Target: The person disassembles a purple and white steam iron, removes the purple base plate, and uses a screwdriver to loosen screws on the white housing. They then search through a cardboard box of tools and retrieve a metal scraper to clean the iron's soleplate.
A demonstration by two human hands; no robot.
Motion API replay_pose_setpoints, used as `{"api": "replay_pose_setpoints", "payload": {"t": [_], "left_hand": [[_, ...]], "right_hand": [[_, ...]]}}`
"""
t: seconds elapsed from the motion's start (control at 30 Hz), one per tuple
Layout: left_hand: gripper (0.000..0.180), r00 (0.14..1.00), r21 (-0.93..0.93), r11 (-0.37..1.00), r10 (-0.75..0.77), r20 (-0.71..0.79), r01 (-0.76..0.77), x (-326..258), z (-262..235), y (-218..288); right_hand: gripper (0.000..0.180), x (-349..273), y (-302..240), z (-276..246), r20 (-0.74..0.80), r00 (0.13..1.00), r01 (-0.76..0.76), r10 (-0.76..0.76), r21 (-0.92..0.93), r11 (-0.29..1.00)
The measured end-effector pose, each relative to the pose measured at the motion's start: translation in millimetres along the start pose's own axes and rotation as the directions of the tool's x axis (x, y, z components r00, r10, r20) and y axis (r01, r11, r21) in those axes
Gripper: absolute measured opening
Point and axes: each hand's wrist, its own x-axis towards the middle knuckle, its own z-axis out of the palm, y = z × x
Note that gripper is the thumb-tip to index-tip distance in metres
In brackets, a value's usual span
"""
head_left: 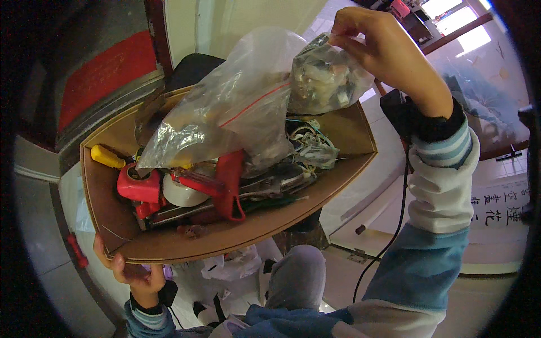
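Note:
My right hand [378, 46] pinches the top of a clear plastic bag [322, 84] of small mixed parts, raised over the far right of a brown open box [315, 198]. My left hand [134, 276] grips the box's near left corner from below. Inside the box a large, clear zip bag [225, 107] with a red seal line lies on top. Around it are a red tape measure-like case [138, 183], a yellow handle [107, 156], a red flat-armed tool [229, 186], a white round piece [183, 191] and tangled wires [309, 141].
Below the box, a white plastic bag [234, 263] lies on the floor near my knee [297, 276]. A small red dumbbell-shaped thing [78, 250] is at the left. Behind stand a doorway with a red mat [110, 76] and a dark seat-like shape [194, 67]. A black cable [389, 242] hangs beside my right arm.

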Motion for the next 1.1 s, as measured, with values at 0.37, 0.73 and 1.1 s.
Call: {"api": "replay_pose_setpoints", "payload": {"t": [0.37,0.73,1.1], "left_hand": [[0.071,1.0,-0.03,0.999,-0.012,-0.016,0.012,-2.7,1.3,-0.3],[0.073,0.998,-0.03,0.998,0.048,0.027,-0.048,1.6,-0.2,-2.4],[0.06,0.999,-0.159,0.987,0.006,-0.035,-0.012,7.6,5.3,6.3]], "right_hand": [[0.009,-6.3,3.6,3.9,-0.011,0.997,-0.074,0.075,0.057,0.996],[0.019,-58.8,-65.3,-15.4,0.115,0.985,-0.137,0.131,0.053,0.989],[0.067,-16.7,-115.7,-2.4,0.223,0.972,-0.106,0.076,0.128,0.986]]}}
